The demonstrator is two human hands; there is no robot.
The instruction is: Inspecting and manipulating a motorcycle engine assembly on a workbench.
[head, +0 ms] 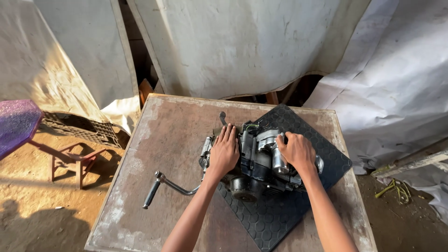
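Observation:
A small dark motorcycle engine [259,165] lies on a black hex-patterned rubber mat [298,130] on a worn wooden table [168,135]. My left hand [225,151] rests flat on the engine's left side cover, fingers together and pointing away from me. My right hand [296,151] is curled over the engine's right side by a silver cylindrical part [279,161]. A kick-start lever [165,185] with a dark grip sticks out to the left over the tabletop.
Dirty white sheets [242,46] hang behind the table. A purple table [16,123] with a red frame and a dark plastic crate [81,128] stand on the dirt floor at left. A yellow-green cord [396,189] lies on the ground at right.

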